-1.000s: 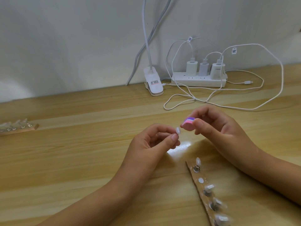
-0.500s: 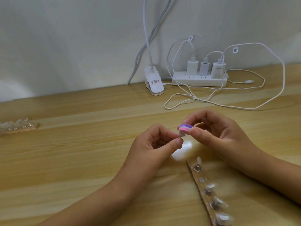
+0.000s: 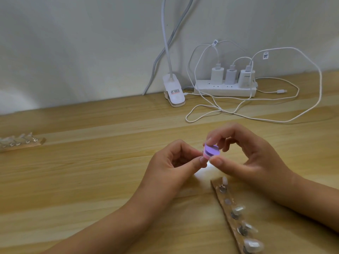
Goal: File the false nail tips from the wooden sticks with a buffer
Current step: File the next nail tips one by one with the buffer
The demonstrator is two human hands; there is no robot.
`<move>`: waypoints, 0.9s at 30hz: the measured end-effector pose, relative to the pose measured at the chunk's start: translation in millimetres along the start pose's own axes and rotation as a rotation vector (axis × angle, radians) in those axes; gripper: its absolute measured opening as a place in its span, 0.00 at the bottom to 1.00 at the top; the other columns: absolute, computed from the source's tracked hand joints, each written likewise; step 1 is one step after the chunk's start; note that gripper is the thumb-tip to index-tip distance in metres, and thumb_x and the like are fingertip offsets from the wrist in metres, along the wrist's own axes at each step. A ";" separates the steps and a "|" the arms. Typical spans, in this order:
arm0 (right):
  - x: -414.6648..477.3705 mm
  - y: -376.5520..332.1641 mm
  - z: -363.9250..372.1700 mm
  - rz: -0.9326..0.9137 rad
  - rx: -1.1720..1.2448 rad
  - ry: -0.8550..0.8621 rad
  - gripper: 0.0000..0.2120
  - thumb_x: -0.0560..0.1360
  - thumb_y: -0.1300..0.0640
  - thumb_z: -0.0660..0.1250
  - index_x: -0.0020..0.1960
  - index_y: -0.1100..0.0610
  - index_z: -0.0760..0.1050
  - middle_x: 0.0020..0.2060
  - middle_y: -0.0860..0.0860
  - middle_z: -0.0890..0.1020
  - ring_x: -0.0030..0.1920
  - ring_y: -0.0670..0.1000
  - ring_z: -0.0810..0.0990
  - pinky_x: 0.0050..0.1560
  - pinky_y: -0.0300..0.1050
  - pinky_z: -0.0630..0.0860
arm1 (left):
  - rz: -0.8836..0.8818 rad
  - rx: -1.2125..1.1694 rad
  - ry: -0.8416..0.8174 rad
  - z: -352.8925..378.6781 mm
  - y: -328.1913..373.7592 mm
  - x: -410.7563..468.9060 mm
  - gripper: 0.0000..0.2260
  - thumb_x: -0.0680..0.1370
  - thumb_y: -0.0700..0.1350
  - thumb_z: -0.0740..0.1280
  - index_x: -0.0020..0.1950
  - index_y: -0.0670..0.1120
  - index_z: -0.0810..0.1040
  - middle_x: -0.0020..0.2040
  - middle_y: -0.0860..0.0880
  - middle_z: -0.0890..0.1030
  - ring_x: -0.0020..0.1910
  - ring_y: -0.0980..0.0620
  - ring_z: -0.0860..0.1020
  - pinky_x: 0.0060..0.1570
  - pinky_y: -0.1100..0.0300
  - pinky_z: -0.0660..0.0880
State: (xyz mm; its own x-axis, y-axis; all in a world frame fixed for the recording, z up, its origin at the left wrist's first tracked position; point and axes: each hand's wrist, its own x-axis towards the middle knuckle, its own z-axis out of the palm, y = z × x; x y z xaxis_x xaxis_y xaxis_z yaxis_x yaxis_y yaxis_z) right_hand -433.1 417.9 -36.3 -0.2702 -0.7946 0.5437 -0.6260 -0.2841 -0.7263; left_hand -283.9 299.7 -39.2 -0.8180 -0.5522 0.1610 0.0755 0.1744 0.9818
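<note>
left hand (image 3: 176, 162): mid-table, left of the buffer; thumb and forefinger pinched together against its near-left edge; the false nail tip in the pinch is all but hidden by the fingertips; other fingers curled under
right hand (image 3: 247, 158): thumb on the near side and forefinger on the far side pinch the buffer; remaining fingers curled behind it
buffer (image 3: 211, 152): small purple-pink block; held above the table (image 3: 91, 180), between both hands
near stick (image 3: 225, 208): flat on the table, near right, under the right wrist; four nail tips (image 3: 238, 209) along it, blurred
far stick (image 3: 22, 145): far left edge; row of clear tips (image 3: 18, 140) on it
background: clip lamp (image 3: 174, 92), power strip (image 3: 225, 89), three chargers (image 3: 231, 76), looped white cables (image 3: 275, 120); all far, against the wall
</note>
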 end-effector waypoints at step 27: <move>19.8 13.7 -11.1 0.489 0.493 0.316 0.17 0.69 0.37 0.68 0.47 0.50 0.76 0.44 0.50 0.86 0.43 0.43 0.79 0.44 0.41 0.74 | 0.165 0.525 -0.094 -2.1 4.1 6.2 0.09 0.76 0.44 0.70 0.50 0.59 0.81 0.45 0.61 0.78 0.48 0.59 0.73 0.44 0.70 0.69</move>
State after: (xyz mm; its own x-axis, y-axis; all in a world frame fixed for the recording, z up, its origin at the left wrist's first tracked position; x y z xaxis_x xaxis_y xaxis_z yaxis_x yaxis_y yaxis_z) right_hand -455.1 404.2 -30.7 -0.6755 -0.7214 0.1526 -0.0023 -0.2048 -0.9788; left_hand -287.4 295.3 -33.9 -0.8685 -0.4125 0.2749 -0.0681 0.6486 0.7581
